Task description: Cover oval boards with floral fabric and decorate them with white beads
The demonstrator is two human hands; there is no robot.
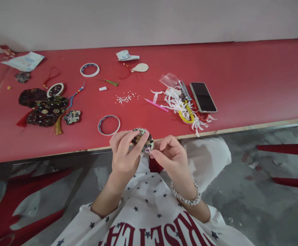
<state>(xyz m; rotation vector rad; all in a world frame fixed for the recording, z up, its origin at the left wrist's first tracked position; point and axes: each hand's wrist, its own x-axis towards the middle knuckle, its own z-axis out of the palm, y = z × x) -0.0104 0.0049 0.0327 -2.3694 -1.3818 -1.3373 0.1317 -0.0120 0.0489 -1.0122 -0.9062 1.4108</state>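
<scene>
My left hand (125, 150) is closed on a small round fabric piece (148, 148) with a dark floral print, just in front of the table's near edge. Its fingers lie across the front of the piece and cover part of it. My right hand (171, 155), with a beaded bracelet (187, 201) at the wrist, has its thumb and curled fingers at the piece's right edge. Whatever those fingertips pinch is too small to make out. Closest on the tabletop is a roll of tape (99, 127), left of my hands.
On the red table (254, 78) lie scattered white beads (124, 99), a pink pen (156, 105), scissors (185, 91) among white paper strips (173, 100), and a phone (203, 97). Several dark fabric pieces with tassels (58, 126) lie left, near another tape roll (90, 70).
</scene>
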